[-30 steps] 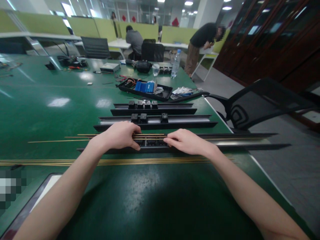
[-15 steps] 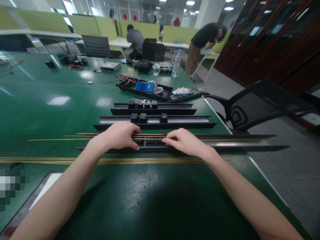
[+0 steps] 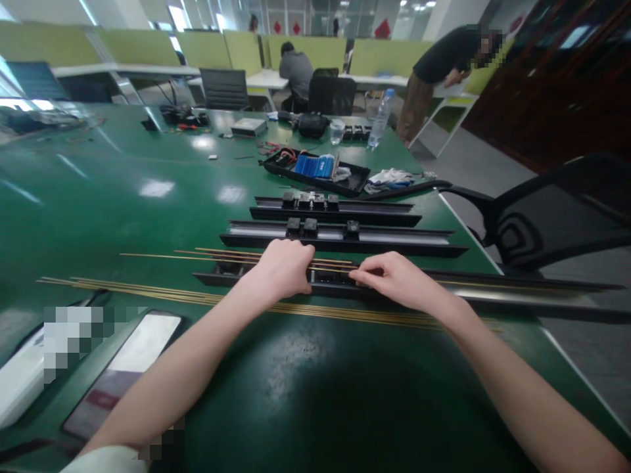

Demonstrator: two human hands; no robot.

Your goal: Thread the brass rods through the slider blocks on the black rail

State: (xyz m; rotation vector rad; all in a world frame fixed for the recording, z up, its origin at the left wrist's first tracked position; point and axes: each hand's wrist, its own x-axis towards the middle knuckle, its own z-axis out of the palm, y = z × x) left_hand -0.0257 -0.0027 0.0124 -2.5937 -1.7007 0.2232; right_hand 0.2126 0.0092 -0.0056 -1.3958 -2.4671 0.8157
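Green table [image 3: 296,374], phone [image 3: 123,368] lying toward its near L corner, partly behind the L forearm. Loose gold rods [image 3: 345,313] run roughly L–R, nearer than the first blk channel [image 3: 335,291], which juts past the table's R edge. Over that channel: L hand [image 3: 286,268], thumb & fingertips apart, arched across thin gold rods [image 3: 236,258]; R hand [image 3: 389,276], thumb & fingers pinched on R ends of those rods, whose L ends stick out past the channel. Next, a 2nd channel [image 3: 394,246] w/ 3 blk blocks [image 3: 352,229]; then a shorter 3rd channel [image 3: 345,217], also w/ blocks. Beyond: blk tray [image 3: 355,180] w/ blue item [image 3: 315,165], gloves [image 3: 389,179] just R of it by the R edge. Near the far edge: clear cup [image 3: 337,131], water bottle [image 3: 379,121]. In the bkgd, 1 person [image 3: 298,69] seated, 1 standing, bent fwd.
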